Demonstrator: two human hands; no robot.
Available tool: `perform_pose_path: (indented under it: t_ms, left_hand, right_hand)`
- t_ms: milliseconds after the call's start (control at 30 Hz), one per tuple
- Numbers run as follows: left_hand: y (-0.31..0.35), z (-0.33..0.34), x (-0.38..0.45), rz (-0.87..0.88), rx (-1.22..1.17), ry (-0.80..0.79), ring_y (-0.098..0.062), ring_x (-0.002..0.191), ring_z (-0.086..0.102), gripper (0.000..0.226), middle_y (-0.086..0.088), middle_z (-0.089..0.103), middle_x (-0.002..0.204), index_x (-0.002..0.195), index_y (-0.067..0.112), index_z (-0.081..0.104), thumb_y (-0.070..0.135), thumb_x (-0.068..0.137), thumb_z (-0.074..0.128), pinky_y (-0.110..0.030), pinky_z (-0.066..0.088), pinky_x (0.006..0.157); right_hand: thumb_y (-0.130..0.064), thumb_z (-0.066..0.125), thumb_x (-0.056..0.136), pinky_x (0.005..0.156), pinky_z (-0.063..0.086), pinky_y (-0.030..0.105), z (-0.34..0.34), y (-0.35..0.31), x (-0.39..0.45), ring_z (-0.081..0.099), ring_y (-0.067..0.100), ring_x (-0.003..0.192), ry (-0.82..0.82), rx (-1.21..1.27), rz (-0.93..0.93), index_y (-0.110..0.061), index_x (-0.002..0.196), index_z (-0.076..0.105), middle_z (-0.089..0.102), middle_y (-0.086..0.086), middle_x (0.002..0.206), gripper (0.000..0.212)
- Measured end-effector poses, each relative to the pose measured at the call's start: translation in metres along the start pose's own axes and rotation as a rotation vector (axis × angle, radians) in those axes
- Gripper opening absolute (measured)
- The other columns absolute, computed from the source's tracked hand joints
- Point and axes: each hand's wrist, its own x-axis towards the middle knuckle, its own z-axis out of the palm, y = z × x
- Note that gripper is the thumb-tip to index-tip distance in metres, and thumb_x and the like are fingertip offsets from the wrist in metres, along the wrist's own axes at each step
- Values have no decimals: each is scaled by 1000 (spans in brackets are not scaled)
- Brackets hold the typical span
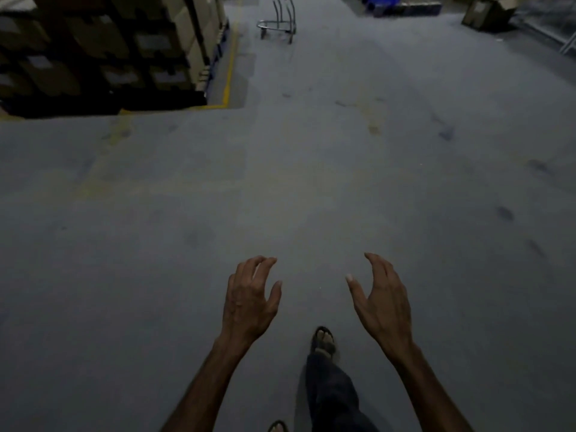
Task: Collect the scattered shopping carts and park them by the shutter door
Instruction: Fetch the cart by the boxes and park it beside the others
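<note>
- The setting was a dimly lit warehouse or store stockroom, with a wide grey concrete floor [280, 182] scuffed by dark marks.
- At 10 o'clock, cardboard cartons [93, 48] stood stacked high on pallets, bordered by a yellow floor line [230, 70].
- At 12 o'clock, a metal shopping cart [278, 23] stood in the aisle.
- At 1 o'clock sat a blue pallet [402, 7] and an open cardboard box [486, 12].

One metal shopping cart [278, 18] stands upright far ahead of me on the grey floor, only its lower frame and wheels visible.
</note>
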Motion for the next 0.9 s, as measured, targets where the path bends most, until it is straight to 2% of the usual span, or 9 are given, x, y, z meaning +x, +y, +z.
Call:
perform_pose_path:
  t_ms: [100, 267, 467, 600, 900]
  left_hand:
    - [-2, 21, 43, 0, 2, -16, -24, 122, 57, 47, -2, 62, 133, 141, 18, 62, 27, 96, 74, -42, 50, 94]
    - [-2, 49, 136, 14, 35, -13, -25, 123, 57, 47, -2, 61, 133, 142, 20, 61, 35, 97, 65, -41, 50, 95]
    - [17, 71, 250, -15, 36, 39, -25, 123, 56, 48, -3, 61, 134, 142, 19, 61, 28, 96, 74, -42, 49, 96]
    - [20, 91, 304, -44, 22, 47, -24, 122, 55, 48, -2, 60, 134, 143, 19, 60, 31, 98, 70, -42, 49, 95]
    - [-25, 153, 434, -80, 3, 13, -25, 122, 56, 50, -3, 61, 133, 144, 19, 60, 28, 97, 75, -46, 52, 96]
  right_hand:
    - [-42, 64, 102, 114, 42, 45, 7, 12, 47, 52, 28, 140, 4, 12, 7, -16, 153, 48, 53, 8, 153, 59]
    - [-41, 65, 101, 114, 44, 46, 11, 23, 151, 52, 29, 140, 28, 47, -12, -15, 152, 50, 54, 9, 153, 59]
    - [-39, 66, 101, 113, 43, 44, -1, 23, 269, 52, 28, 139, 32, 37, -60, -14, 150, 51, 55, 9, 152, 57]
    - [-41, 65, 101, 113, 42, 45, 2, 29, 335, 52, 28, 140, 16, 24, -53, -14, 151, 51, 55, 9, 152, 58]
    - [-44, 64, 102, 114, 41, 44, 44, 31, 478, 51, 27, 141, -36, -10, -41, -17, 153, 49, 53, 7, 154, 59]
